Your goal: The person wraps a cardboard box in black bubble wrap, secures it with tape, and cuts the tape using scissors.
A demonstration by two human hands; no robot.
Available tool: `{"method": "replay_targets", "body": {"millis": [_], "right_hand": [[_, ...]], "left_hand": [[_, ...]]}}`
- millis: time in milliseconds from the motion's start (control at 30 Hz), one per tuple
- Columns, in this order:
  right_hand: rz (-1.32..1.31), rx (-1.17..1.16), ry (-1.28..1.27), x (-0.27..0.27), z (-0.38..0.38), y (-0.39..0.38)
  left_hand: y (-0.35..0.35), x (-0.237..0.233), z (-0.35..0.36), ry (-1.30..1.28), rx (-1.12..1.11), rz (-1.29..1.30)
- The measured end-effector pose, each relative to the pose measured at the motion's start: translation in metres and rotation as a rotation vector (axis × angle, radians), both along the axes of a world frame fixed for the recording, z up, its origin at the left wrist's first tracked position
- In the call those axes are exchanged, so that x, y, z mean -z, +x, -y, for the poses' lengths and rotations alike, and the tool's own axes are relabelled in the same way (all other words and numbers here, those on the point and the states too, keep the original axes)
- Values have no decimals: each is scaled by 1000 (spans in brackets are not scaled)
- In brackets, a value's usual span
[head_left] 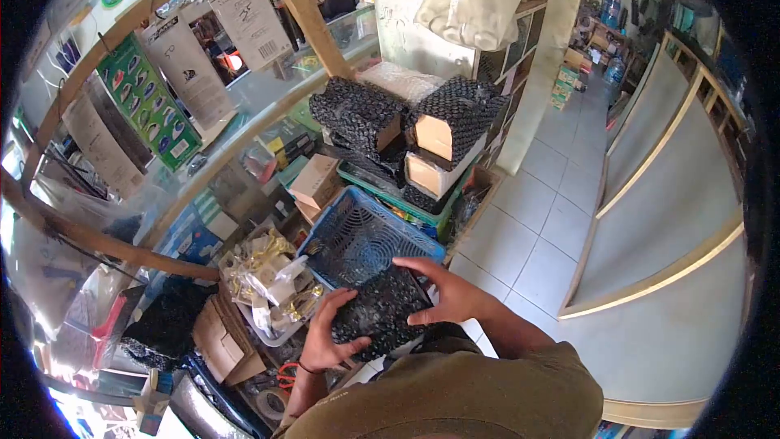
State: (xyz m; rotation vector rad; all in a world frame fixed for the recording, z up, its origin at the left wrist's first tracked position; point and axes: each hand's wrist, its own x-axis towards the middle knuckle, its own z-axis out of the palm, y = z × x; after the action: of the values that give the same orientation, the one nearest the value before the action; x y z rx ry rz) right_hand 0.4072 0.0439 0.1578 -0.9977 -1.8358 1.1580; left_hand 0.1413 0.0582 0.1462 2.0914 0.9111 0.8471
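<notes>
A package wrapped in black bubble wrap [380, 309] is held between both hands, close to the body. My left hand [327, 340] grips its left side, thumb along the near edge. On the other side my right hand [447, 293] clasps the package with thumb and fingers apart around its edge. Just beyond it stands a blue plastic basket [357, 232] with open lattice walls. To the left, a tray [272, 333] is heaped with small plastic-bagged parts.
Several boxes in black bubble wrap [435, 126] are stacked in a green crate [357, 175] behind the basket. A small cardboard box [315, 180] stands beside it. Orange-handled scissors [287, 375] and a tape roll [274, 401] lie at lower left. Framed panels [674, 219] lean at right.
</notes>
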Motion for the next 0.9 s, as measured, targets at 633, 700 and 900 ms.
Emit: {"method": "replay_targets", "body": {"millis": [633, 700, 900], "right_hand": [[-392, 58, 486, -82, -100, 127], [-390, 106, 597, -87, -112, 139], [-236, 237, 896, -115, -140, 169]], "left_hand": [[82, -114, -103, 142, -300, 461], [98, -124, -118, 187, -290, 467], [142, -146, -149, 198, -221, 423]]}}
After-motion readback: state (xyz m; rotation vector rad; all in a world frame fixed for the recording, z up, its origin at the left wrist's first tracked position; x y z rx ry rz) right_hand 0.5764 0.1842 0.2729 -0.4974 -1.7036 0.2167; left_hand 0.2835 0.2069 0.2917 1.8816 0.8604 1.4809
